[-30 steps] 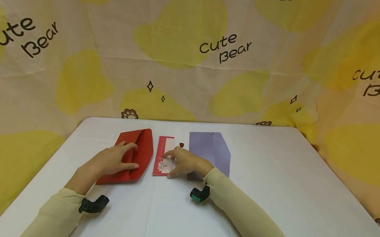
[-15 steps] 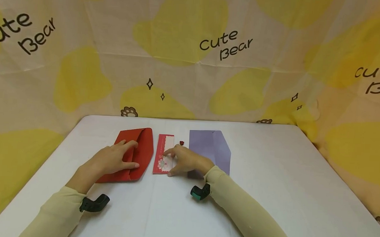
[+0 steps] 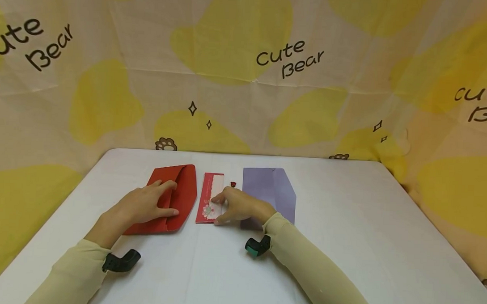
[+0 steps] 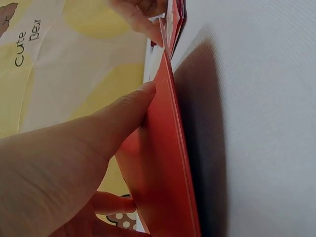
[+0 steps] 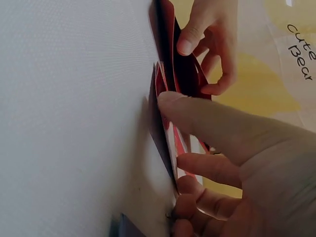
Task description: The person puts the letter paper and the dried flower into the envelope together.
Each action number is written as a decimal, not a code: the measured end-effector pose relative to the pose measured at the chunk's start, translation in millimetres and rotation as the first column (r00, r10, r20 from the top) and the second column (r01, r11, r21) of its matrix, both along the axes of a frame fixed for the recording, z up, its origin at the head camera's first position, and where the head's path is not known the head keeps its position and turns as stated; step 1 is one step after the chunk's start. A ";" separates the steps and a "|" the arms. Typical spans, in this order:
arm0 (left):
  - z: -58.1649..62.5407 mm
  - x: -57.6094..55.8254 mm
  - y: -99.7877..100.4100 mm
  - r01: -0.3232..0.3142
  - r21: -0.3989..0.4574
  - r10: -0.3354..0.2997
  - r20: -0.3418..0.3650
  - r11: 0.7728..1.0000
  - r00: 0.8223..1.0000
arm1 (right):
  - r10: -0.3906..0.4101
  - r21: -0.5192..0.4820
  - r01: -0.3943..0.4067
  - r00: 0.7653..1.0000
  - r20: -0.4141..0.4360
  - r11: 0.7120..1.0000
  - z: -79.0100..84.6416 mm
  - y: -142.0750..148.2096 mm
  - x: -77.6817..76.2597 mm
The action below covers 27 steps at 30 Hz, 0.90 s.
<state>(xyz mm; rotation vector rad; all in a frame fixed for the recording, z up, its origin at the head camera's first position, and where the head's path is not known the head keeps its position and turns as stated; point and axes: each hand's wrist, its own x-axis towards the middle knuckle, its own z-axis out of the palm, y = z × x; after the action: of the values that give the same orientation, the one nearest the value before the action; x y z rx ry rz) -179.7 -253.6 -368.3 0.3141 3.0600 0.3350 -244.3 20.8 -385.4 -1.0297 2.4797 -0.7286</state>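
Observation:
A red envelope (image 3: 186, 199) lies at the left of the table with its flap spread to the right. My left hand (image 3: 142, 204) rests on it, fingertips and thumb apart near the mouth. In the left wrist view, the envelope's near edge (image 4: 180, 148) stands slightly off the table. Beside it lies a red and white greeting card (image 3: 206, 193) with a flower print. My right hand (image 3: 239, 204) holds this card by its right part, thumb at the near edge and fingers curled over its face. In the right wrist view, the fingers (image 5: 212, 168) partly hide the card.
A purple envelope (image 3: 260, 184) lies just right of the card, partly under the right wrist. A small dark red piece (image 3: 233, 184) sits between card and purple envelope. The white table (image 3: 345, 227) ends at a patterned yellow cloth (image 3: 231, 48) behind.

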 end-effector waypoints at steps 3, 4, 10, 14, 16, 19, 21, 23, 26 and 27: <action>0.3 0.0 0.1 0.002 -0.002 -0.002 -0.002 1.000 1.000 | 0.010 -0.003 -0.010 1.000 0.025 1.000 1.6 1.2 -0.5; 0.5 0.0 0.0 0.003 -0.003 -0.003 -0.003 1.000 1.000 | 0.015 -0.007 -0.015 0.999 0.033 1.000 2.3 1.8 -0.6; 1.5 -0.1 -0.5 0.015 -0.004 -0.015 -0.004 1.000 1.000 | 0.069 -0.043 -0.066 0.996 0.062 0.997 4.5 6.0 -2.3; 2.1 -0.2 -0.7 0.018 -0.002 -0.018 -0.004 1.000 1.000 | 0.077 -0.056 -0.074 0.995 0.066 0.996 7.2 7.6 -2.5; 2.0 -0.4 -0.8 0.018 -0.002 -0.018 -0.004 1.000 1.000 | 0.072 -0.054 -0.068 0.995 0.067 0.996 8.9 7.8 -2.1; 1.4 -0.4 -1.1 0.012 -0.001 -0.012 0.001 1.000 1.000 | 0.055 -0.042 -0.053 0.997 0.055 0.998 11.0 7.1 -1.7; 0.7 -0.3 -1.3 0.007 -0.001 -0.007 0.005 1.000 1.000 | 0.039 -0.040 -0.037 0.998 0.051 0.999 11.9 6.9 -1.7; 0.6 0.3 -1.2 0.003 0.002 -0.003 0.010 1.000 1.000 | 0.023 -0.049 -0.020 0.998 0.052 0.999 11.9 6.8 -2.6; 0.9 1.2 -1.0 0.000 0.008 0.000 0.011 1.000 1.000 | -0.001 -0.079 0.007 0.998 0.067 0.997 10.1 6.7 -5.1; 1.1 1.5 -0.9 0.001 0.009 -0.001 0.009 1.000 1.000 | -0.009 -0.096 0.016 0.997 0.074 0.995 9.3 6.8 -6.0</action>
<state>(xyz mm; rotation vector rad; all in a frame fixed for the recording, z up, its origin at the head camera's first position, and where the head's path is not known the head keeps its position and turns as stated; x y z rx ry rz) -178.2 -254.5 -367.2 0.3132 3.0505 0.3490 -250.3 27.5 -376.1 -1.0030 2.4110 -0.8819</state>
